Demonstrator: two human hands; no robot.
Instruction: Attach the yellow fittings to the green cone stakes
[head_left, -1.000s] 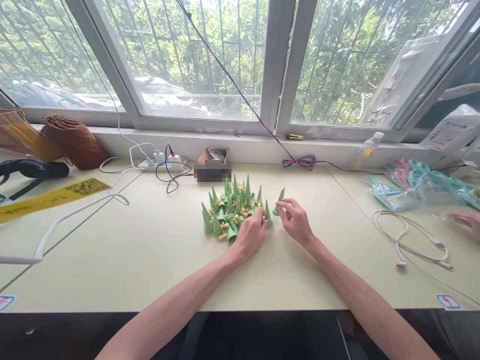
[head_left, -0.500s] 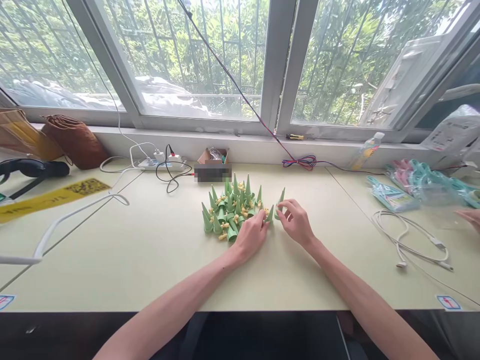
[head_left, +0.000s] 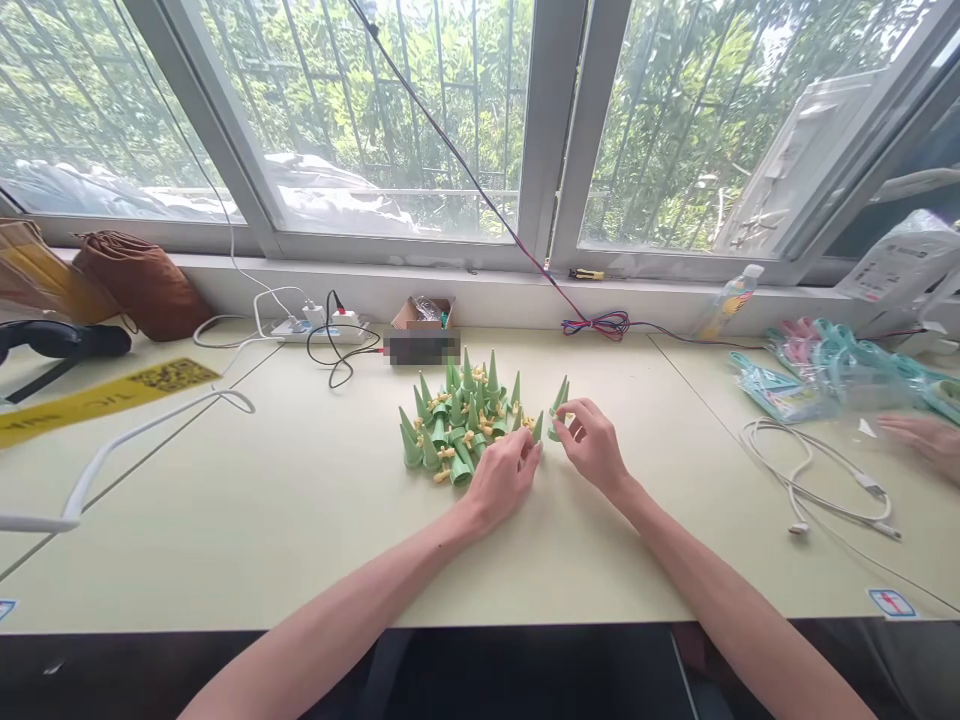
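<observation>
A cluster of green plant watering spikes, cone-shaped with small yellow valves, fills the middle of the table. Most stand with their points upward, while a few lie tilted. My left hand is at the cluster's right front edge, its fingers closed around the lower part of a spike; its own fingers hide the grip partly. Just to the right, my right hand pinches another spike between thumb and fingers, point up. A second tip shows close behind that one.
Behind the cluster is a small cardboard box. Power cables and a power strip lie at the back left. On the right are a coiled white cable, bagged teal items, a bottle and another person's hand.
My left fingers have lifted and shifted slightly at the spike. My right hand stays nearly still with its spike. The other person's hand has come further into view at the right.
</observation>
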